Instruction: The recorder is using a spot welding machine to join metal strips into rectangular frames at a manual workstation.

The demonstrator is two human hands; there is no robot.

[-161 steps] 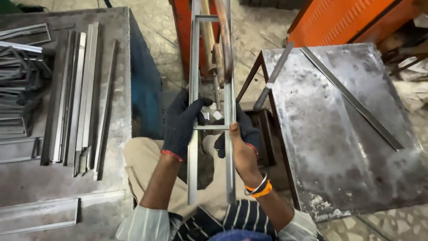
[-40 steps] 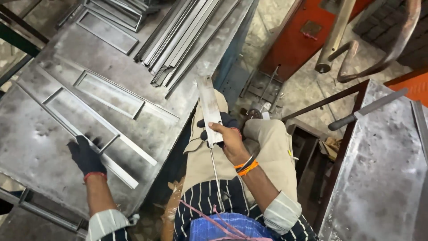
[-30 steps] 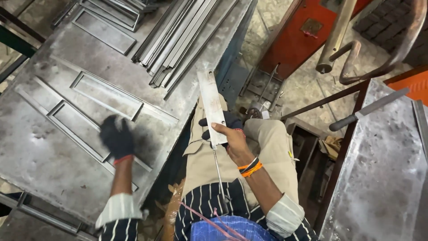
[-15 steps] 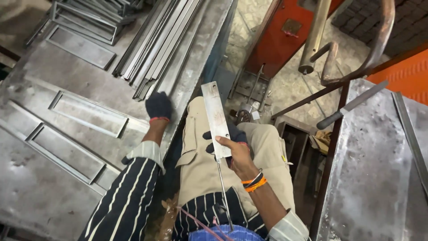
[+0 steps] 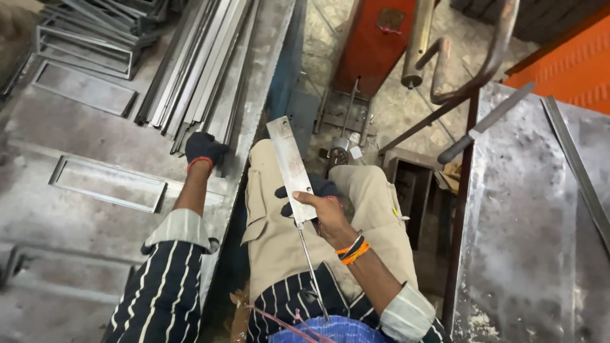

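We are gripping a flat steel bar (image 5: 291,166) in our right hand (image 5: 323,213), fingers curled around its lower end; it is a dull grey strip with small drilled holes, and a thin rod is running down from it toward our striped shirt. The bar is standing over our lap, above the beige trousers (image 5: 375,209), tilted slightly left at the top. Our left hand (image 5: 204,147), in a dark knit glove with a red cuff, is resting closed on the ends of a bundle of long metal strips (image 5: 203,70) lying on the scuffed grey steel surface (image 5: 95,146). A shallow rectangular frame (image 5: 108,184) is lying flat beside our left forearm.

Half a second ago the gloved hand was sitting at the surface edge nearer our lap; now it is reaching further up, onto the strip ends, while the bar is staying in much the same spot.

We cannot tell whether the gloved fingers are actually clasping a strip, since the glove is hiding them. The right-hand steel sheet (image 5: 534,222) is cut off by the picture edge.
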